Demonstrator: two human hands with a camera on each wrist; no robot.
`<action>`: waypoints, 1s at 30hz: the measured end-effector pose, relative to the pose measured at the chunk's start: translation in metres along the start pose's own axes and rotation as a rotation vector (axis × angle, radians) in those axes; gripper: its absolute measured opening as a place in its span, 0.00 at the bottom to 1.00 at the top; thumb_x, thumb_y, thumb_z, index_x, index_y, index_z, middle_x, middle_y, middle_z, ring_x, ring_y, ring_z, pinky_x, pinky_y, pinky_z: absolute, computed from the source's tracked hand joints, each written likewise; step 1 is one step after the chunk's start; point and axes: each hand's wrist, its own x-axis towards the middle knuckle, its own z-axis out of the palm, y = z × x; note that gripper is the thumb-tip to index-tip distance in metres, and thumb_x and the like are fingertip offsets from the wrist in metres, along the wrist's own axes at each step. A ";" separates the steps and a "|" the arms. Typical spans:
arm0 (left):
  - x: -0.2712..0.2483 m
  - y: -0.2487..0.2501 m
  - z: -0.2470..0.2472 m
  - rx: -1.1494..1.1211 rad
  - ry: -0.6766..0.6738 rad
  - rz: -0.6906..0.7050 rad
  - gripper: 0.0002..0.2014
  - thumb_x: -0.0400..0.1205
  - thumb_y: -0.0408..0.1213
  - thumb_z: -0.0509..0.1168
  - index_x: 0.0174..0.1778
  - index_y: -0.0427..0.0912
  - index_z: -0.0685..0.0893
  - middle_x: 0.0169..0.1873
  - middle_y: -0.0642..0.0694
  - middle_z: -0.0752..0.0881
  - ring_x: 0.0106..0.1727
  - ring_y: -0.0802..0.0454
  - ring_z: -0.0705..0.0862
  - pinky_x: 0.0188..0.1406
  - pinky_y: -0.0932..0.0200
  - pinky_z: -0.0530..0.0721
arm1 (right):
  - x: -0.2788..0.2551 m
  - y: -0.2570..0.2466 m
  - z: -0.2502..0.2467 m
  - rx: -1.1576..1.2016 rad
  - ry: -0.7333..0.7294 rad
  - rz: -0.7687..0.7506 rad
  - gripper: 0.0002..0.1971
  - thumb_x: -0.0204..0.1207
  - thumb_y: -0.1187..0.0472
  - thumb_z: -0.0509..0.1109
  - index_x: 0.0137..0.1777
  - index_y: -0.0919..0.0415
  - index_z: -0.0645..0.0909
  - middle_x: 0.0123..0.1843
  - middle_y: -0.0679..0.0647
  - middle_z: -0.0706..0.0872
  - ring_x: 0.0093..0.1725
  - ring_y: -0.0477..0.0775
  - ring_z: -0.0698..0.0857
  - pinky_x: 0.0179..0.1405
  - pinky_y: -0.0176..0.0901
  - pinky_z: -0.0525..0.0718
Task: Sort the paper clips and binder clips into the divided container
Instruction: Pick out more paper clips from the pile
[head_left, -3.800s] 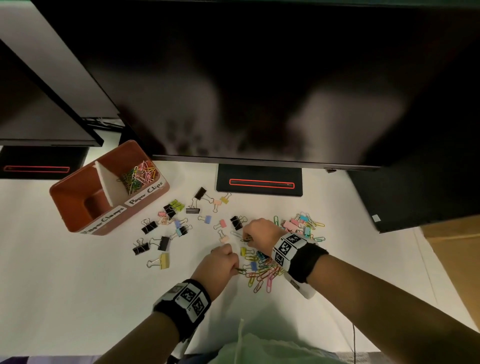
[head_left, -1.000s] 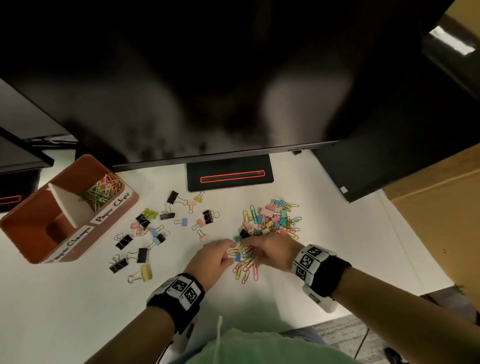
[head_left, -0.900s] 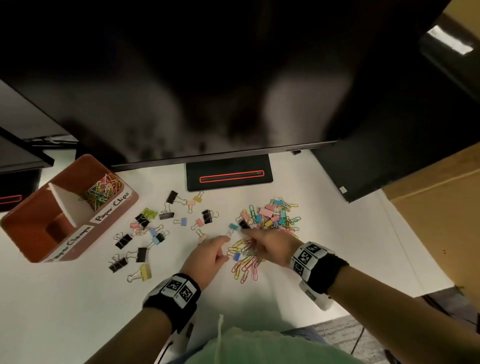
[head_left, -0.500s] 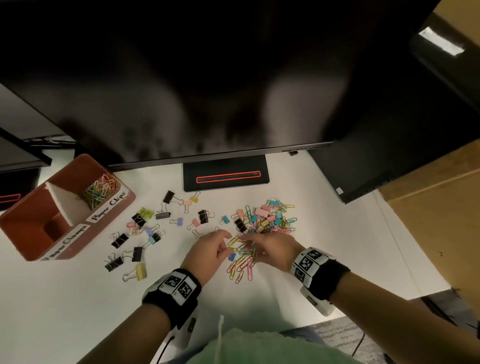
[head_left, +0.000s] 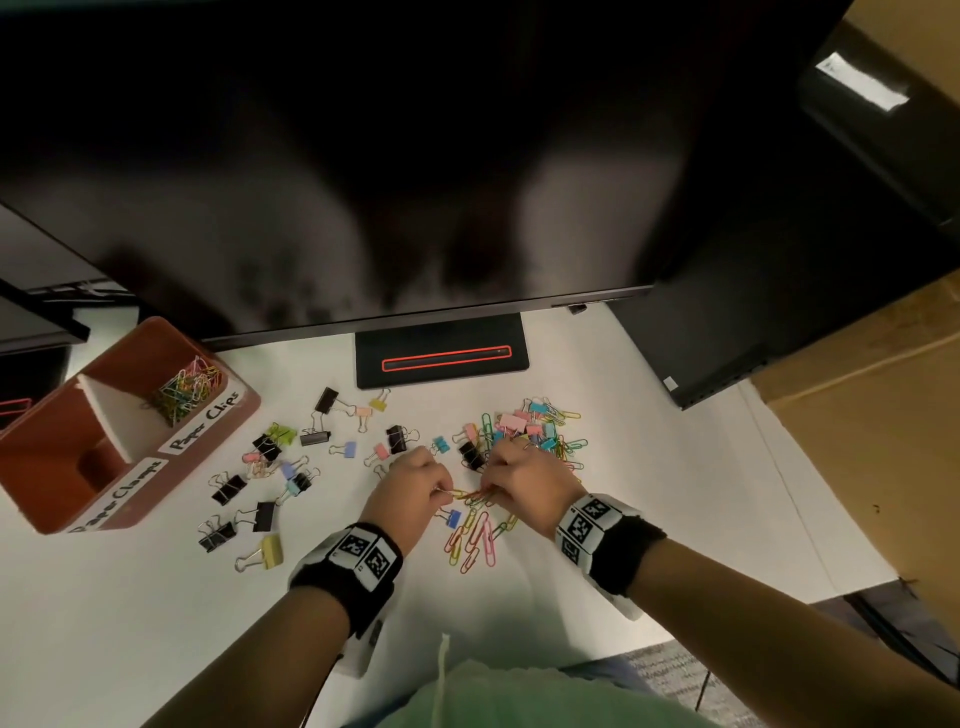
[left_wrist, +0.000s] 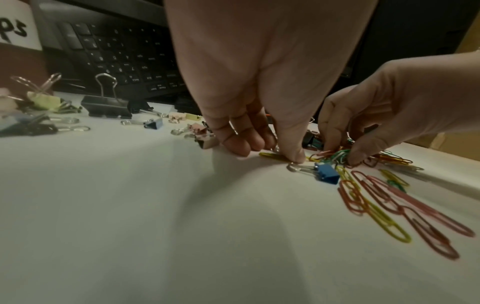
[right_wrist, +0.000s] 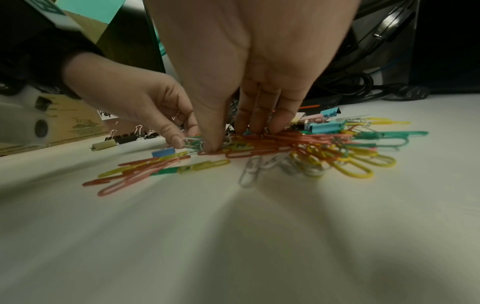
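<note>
Both hands are down in the paper clips (head_left: 478, 525) right now. The left hand (head_left: 410, 488) has its fingers curled, thumb and fingertips (left_wrist: 294, 156) pinching at a yellow clip (left_wrist: 272, 156) flat on the tabletop (head_left: 130, 623). The right hand (head_left: 524, 480) sits just right of it, fingers bent down into the same tangle, thumb and fingers closing on a bundle of clips; in the right wrist view its fingertips (right_wrist: 275, 127) are buried in orange and red ones. The two hands nearly touch over the heap.

Taking that heap as the landmark: a blue binder clip (head_left: 453, 517) lies just beside it on the left, right under the left hand. Pink, yellow and orange paper clips fan out from the heap toward the person. Beyond the heap, past the right hand, more paper clips lie mixed with pastel binder clips (head_left: 524, 426). Left of the heap, binder clips (head_left: 260, 488) are scattered loose, black, pink, blue and yellow, wire handles up or lying flat.

Well left of the heap stands the container (head_left: 31, 467), brown-red, with a white divider. Its far compartment, labelled "Paper Clips", holds a small pile of coloured paper clips (head_left: 184, 387). The near compartment carries a label reading "Paper Clamps"; I cannot tell whether anything lies inside.

Behind the heap, a dark monitor (head_left: 415, 156) overhangs the tabletop, its stand (head_left: 441, 358) showing a red outlined bar.
</note>
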 end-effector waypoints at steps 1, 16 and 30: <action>0.000 -0.001 0.000 0.012 -0.007 0.007 0.04 0.77 0.35 0.68 0.46 0.40 0.85 0.46 0.47 0.79 0.49 0.53 0.76 0.49 0.62 0.76 | 0.000 0.000 0.000 -0.004 0.002 -0.023 0.11 0.78 0.57 0.67 0.56 0.59 0.85 0.56 0.56 0.82 0.58 0.59 0.78 0.49 0.52 0.81; -0.009 -0.018 0.009 0.092 0.028 0.016 0.06 0.81 0.29 0.61 0.48 0.38 0.82 0.46 0.43 0.82 0.49 0.47 0.79 0.46 0.58 0.77 | 0.003 0.004 -0.017 0.189 0.009 -0.036 0.10 0.81 0.61 0.63 0.58 0.62 0.81 0.57 0.57 0.83 0.53 0.56 0.84 0.54 0.49 0.85; -0.048 -0.011 -0.073 -0.362 0.292 0.020 0.07 0.78 0.28 0.66 0.41 0.46 0.81 0.39 0.51 0.84 0.43 0.60 0.83 0.43 0.72 0.79 | 0.023 -0.016 -0.060 0.268 0.151 -0.021 0.09 0.80 0.60 0.66 0.57 0.60 0.81 0.54 0.53 0.84 0.49 0.50 0.84 0.55 0.48 0.85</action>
